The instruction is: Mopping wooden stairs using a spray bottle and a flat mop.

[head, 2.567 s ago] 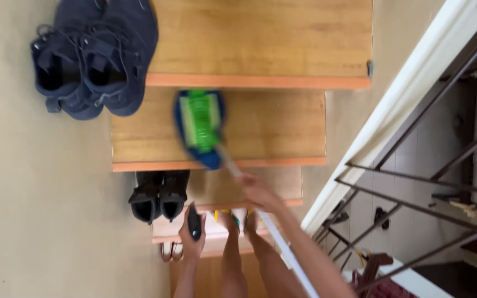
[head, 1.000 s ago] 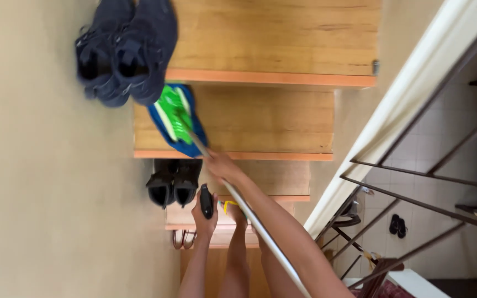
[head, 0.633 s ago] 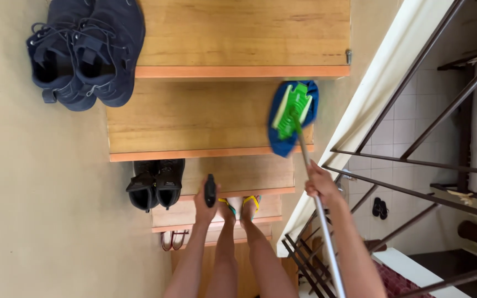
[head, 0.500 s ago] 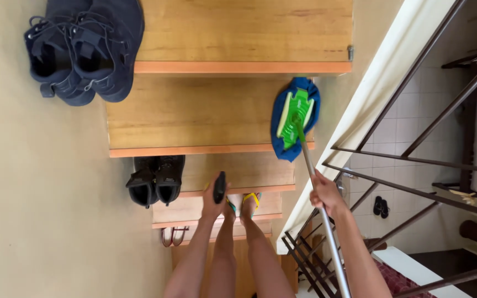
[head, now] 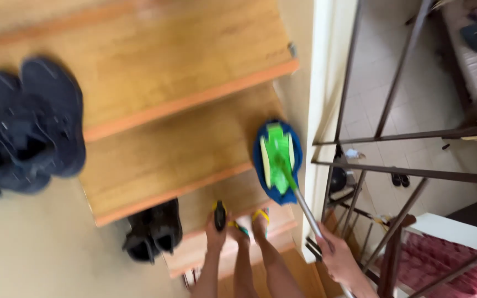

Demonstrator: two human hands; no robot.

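Blurrily, your right hand (head: 335, 255) grips the mop handle (head: 306, 209), its green-and-blue mop head (head: 277, 160) on the step's (head: 167, 160) right end; your left hand (head: 215, 232) clasps a dark bottle (head: 220, 214), mostly hidden.

Left hand (head: 215, 234) closed, arm hanging straight down; right hand (head: 335, 255) clenched, arm extended forward.

a home stairwell: wooden steps (head: 155, 149) with orange edges run down the middle of the frame, dark shoes (head: 26, 129) parked at the left, a metal railing (head: 393, 132) and a tiled floor (head: 376, 83) at the right.
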